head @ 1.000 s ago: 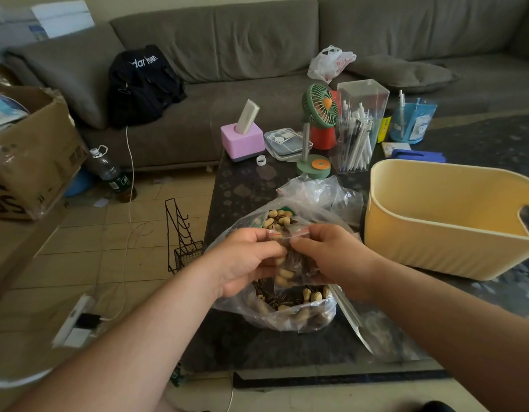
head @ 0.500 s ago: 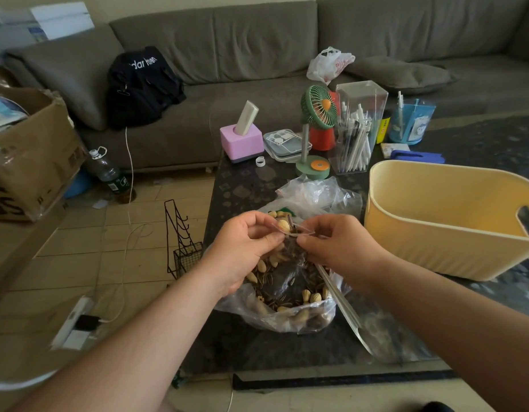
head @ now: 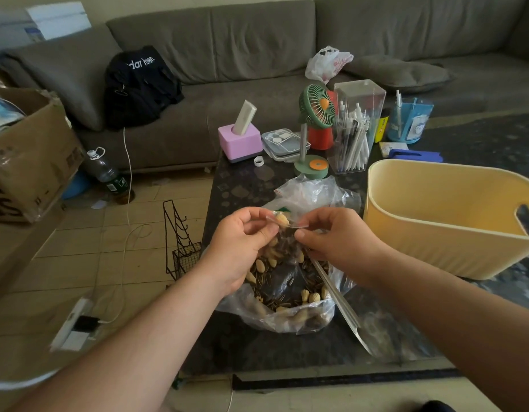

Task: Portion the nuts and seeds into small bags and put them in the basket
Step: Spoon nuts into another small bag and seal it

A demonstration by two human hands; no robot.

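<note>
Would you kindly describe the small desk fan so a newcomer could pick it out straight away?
Start at the dark coffee table in front of the grey sofa. Along its far side, between the pink tissue box and the clear pen holder, stands the fan. It alone has a round green grille with an orange hub, on a thin pole rising from a green disc base.
</note>
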